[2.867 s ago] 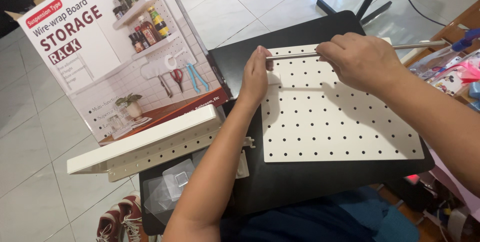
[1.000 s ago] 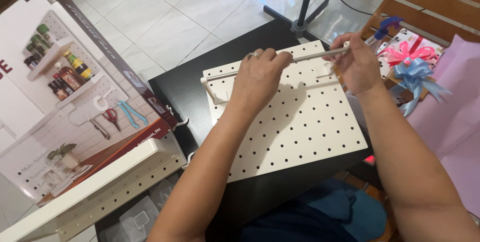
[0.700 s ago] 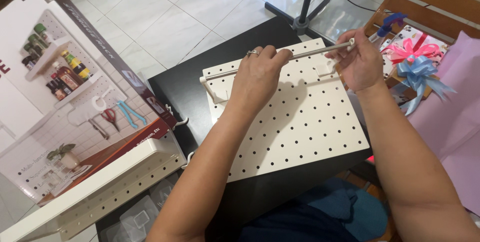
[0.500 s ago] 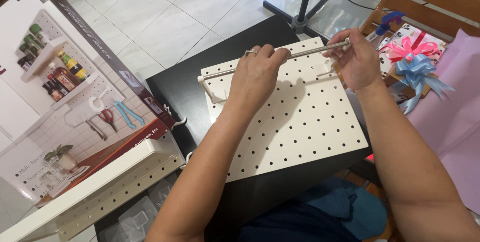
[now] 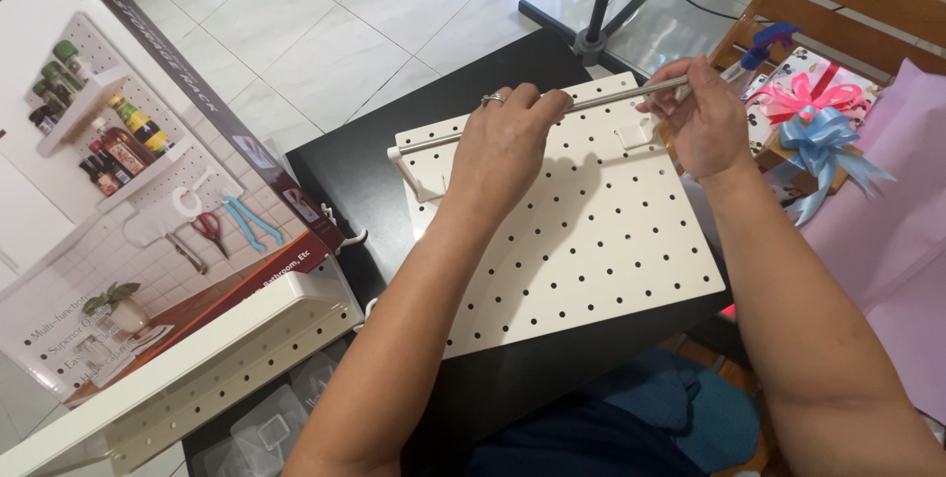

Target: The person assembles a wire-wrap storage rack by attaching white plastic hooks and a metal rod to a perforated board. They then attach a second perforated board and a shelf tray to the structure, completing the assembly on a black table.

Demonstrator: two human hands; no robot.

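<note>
Both hands pinch thin white metal rod [image 5: 601, 101]: left [image 5: 507, 142], right [image 5: 702, 117]; I keep it level over white perforated pegboard [image 5: 581, 231].

left hand [image 5: 505, 137]: fingers curled (ring on one) | right hand [image 5: 702, 117]: fingers pinched

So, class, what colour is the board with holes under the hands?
Cream-white pegboard with dark holes, seen in the head view.

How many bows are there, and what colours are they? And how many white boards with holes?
Pink bow: 1
Blue bow: 1
White boards with holes: 2, one under the hands, one by the box
Total: 4
</note>
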